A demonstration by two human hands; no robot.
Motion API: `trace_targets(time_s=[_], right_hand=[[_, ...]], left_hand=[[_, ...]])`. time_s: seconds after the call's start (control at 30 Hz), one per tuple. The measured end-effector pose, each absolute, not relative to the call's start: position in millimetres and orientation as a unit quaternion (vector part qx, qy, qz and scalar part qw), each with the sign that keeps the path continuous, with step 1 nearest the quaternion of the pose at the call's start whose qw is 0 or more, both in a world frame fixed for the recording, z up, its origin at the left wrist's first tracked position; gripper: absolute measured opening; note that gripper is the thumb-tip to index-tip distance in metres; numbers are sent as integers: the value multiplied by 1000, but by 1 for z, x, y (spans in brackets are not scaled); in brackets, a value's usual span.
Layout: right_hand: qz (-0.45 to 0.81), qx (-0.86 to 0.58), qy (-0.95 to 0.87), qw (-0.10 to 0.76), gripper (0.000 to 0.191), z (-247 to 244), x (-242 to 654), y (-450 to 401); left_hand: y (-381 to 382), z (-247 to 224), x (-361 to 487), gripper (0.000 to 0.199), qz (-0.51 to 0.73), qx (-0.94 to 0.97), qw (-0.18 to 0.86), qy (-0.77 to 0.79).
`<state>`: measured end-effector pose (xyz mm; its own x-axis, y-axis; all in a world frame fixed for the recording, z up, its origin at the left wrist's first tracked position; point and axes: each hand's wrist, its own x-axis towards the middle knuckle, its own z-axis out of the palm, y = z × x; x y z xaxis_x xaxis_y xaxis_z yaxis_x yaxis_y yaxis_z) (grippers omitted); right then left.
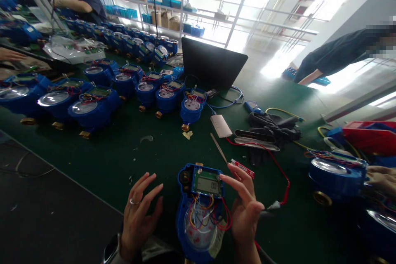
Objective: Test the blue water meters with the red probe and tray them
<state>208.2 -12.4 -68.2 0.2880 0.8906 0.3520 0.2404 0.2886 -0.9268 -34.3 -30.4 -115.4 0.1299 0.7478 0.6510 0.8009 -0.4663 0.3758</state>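
Note:
A blue water meter (181, 220) lies in front of me with its top uncovered. Its small display (208, 185) reads what looks like 0.0, and loose coloured wires (204, 210) spread over the round dial. My right hand (243, 206) is at the meter's right side, fingers apart, the index fingertip at the upper right corner of the circuit board. To the left of the meter, my left hand (142, 210) hovers with spread fingers, a ring on one of them and nothing in it. Beyond my right fingers lie a red-and-white box (243, 169) and a thin metal strip (219, 148).
Several blue meters (192, 107) stand in rows at the left and back. A black laptop (213, 64), a white box (221, 126) with a red cable (286, 185), and a dark cloth (274, 126) lie ahead. More meters (335, 173) and another person's hand are at right. Co-workers sit and lean beyond.

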Motion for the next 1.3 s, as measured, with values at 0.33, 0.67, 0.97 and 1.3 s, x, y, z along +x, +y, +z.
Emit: trace_targets(time_s=[0.33,0.67,0.97,1.3], right_hand=[[275,-533,-545,586,66,-71,210,-13],[264,-535,-559,576,68,-74,212,-12],[256,-525,-579,569,66,-76,214,-12],[251,-526,-579,570,65,-75,213,-11]], left_hand=[[-30,-113,-34,23,-409,-759,29,-506],[-32,-115,-35,24,-404,-759,22,-510],[-32,-113,-36,25,-404,-765,7,-501],[-30,-115,-35,24,-404,-767,11,-499]])
